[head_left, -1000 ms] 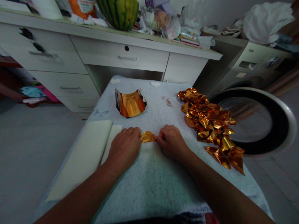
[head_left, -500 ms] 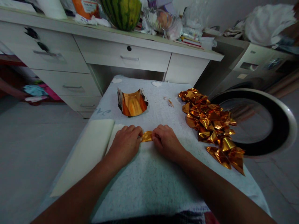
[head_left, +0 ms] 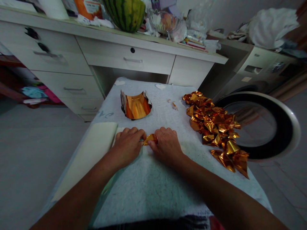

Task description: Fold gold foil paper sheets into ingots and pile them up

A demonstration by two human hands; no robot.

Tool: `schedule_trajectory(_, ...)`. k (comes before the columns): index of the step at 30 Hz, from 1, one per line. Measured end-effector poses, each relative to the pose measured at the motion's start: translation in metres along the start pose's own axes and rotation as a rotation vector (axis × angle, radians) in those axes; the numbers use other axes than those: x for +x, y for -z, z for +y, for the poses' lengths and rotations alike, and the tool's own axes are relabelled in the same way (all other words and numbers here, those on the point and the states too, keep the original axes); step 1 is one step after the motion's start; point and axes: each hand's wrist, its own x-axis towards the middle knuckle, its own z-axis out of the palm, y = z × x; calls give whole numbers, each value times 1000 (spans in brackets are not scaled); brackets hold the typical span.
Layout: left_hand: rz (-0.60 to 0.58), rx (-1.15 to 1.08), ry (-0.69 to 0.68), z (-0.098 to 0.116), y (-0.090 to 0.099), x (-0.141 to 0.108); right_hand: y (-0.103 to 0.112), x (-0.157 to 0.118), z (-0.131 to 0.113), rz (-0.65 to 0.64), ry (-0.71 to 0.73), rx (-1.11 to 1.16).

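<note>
A small folded piece of gold foil paper (head_left: 149, 139) lies between my two hands over the middle of the cloth-covered table. My left hand (head_left: 130, 142) pinches its left end. My right hand (head_left: 167, 144) grips the right end, with the thumb pressed on the front of it. Fingers partly cover the paper, so its full shape is hidden. Beyond my hands stands a curved stack of gold foil sheets (head_left: 137, 107). To the right is a pile of folded gold foil pieces (head_left: 213, 123).
Cream-coloured paper or board (head_left: 88, 156) lies at the table's left, under my left forearm. Small scraps (head_left: 173, 104) sit near the pile. Behind is a white drawer desk (head_left: 129, 60) bearing a watermelon (head_left: 126, 14). A washing machine's round door (head_left: 286, 124) stands open at the right.
My right hand has shifted slightly left, its thumb now across the foil paper. The paper has gone from a flat strip to a more pointed, folded shape.
</note>
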Motion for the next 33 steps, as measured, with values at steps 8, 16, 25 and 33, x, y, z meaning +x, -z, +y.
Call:
schedule_trajectory(8,10,-49,-35,-3,1,2,0,0,0,-4,4,-10)
schedule_trajectory(16,18,-99,-65,-9,-3,6,-1,0,0,9,4,-24)
schedule_trajectory(25,38,-121,-99,-11,-5,6,2,-1,-2,20,7,-36)
schedule_trajectory(33,35,-68,-75,-6,-4,5,1,-2,-3,24,3,-34)
